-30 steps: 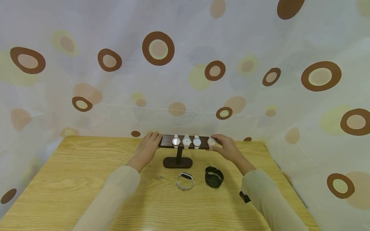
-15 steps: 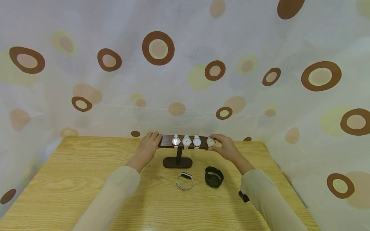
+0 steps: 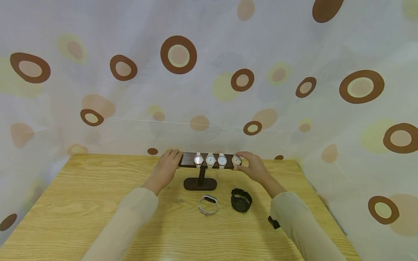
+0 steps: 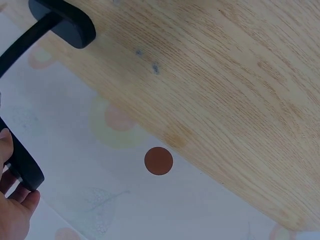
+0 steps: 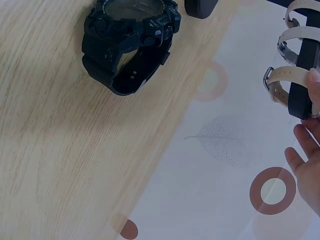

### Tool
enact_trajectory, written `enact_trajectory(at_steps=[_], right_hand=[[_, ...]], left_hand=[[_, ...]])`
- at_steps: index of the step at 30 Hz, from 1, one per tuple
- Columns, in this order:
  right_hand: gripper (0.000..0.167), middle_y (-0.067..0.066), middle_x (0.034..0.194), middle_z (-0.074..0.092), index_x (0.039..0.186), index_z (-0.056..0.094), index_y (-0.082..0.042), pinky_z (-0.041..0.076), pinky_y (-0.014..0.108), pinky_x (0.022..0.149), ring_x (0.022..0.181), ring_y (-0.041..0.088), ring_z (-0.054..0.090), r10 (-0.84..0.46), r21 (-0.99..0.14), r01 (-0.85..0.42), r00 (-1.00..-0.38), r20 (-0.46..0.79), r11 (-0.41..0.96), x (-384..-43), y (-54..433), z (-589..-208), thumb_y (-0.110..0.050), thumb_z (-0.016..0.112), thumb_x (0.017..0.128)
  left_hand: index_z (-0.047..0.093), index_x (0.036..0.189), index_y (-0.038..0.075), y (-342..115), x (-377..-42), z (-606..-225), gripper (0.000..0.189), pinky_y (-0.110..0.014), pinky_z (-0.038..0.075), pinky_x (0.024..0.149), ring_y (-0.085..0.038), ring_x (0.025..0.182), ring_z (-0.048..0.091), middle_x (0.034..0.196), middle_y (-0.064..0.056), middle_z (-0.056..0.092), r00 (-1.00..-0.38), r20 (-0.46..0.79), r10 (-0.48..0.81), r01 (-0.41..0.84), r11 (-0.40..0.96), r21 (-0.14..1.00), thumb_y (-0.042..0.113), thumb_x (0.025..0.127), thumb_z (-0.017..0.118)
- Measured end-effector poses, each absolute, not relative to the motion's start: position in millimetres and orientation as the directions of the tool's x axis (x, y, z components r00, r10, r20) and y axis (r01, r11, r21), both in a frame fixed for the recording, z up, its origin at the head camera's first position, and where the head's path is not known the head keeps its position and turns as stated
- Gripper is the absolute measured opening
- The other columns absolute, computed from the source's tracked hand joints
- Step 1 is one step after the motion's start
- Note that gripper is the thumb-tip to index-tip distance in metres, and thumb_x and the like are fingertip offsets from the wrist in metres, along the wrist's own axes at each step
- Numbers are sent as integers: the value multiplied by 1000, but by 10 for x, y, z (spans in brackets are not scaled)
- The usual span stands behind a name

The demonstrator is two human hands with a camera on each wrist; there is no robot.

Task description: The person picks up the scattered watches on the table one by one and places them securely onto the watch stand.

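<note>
A dark brown T-shaped watch stand [image 3: 187, 160] stands near the table's back edge, with several white-strapped watches side by side on its bar. My left hand [image 3: 167, 168] grips the bar's left end; the left wrist view shows thumb and fingers [image 4: 31, 201] around that end. At the other end, my right hand [image 3: 256, 167] holds the rightmost wristwatch [image 3: 236, 160] between thumb and fingers. In the right wrist view its pale strap [image 5: 290, 75] loops around the bar, buckle hanging below. The palm side of my left hand is hidden in the head view.
In front of the stand, a white-banded fitness tracker [image 3: 208, 205] and a chunky black watch [image 3: 241, 200] lie on the wooden table [image 3: 88, 203]. A black item [image 3: 274, 222] is partly hidden by my right sleeve. A patterned sheet [image 3: 202, 90] hangs behind.
My right hand and the rightmost wristwatch have slid slightly left along the bar, narrowing the gap to its neighbour. My left hand stays on the bar's end.
</note>
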State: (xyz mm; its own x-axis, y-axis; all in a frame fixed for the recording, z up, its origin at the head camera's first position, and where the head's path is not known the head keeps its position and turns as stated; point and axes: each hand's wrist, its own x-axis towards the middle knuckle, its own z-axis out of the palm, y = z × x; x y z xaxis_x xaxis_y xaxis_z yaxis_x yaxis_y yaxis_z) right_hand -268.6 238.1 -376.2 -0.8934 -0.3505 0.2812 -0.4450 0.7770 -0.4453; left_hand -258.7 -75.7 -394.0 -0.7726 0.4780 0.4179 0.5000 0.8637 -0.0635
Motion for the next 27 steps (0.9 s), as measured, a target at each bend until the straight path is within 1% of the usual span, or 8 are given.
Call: enact_trajectory(at_steps=[7, 16, 27], right_hand=[[53, 19, 124, 58, 123, 57, 0, 44, 53, 97, 118, 38, 50, -352, -420, -456, -885, 304, 784, -2705, 2385, -3791, -18, 74, 76], [53, 20, 125, 57, 123, 57, 0, 43, 54, 98, 119, 39, 49, -351, -416, -455, -885, 304, 787, -2693, 2375, -3789, -18, 74, 76], [53, 20, 125, 57, 123, 57, 1, 44, 53, 98, 119, 38, 50, -361, -420, -472, -876, 319, 775, -2701, 2361, -3811, -18, 74, 77]], left_hand=[[53, 121, -4, -756, -2604, -3956, 45, -37, 46, 100, -31, 112, 53, 120, -18, 56, -748, 456, 482, 513, 856, -64, 11, 82, 69], [53, 122, -4, -746, -2610, -3960, 45, -37, 45, 101, -31, 113, 53, 121, -18, 56, -753, 446, 485, 511, 857, -70, 12, 83, 68], [52, 122, -5, -750, -2598, -3960, 45, -40, 44, 102, -33, 114, 53, 122, -19, 56, -766, 441, 467, 512, 858, -19, 10, 82, 68]])
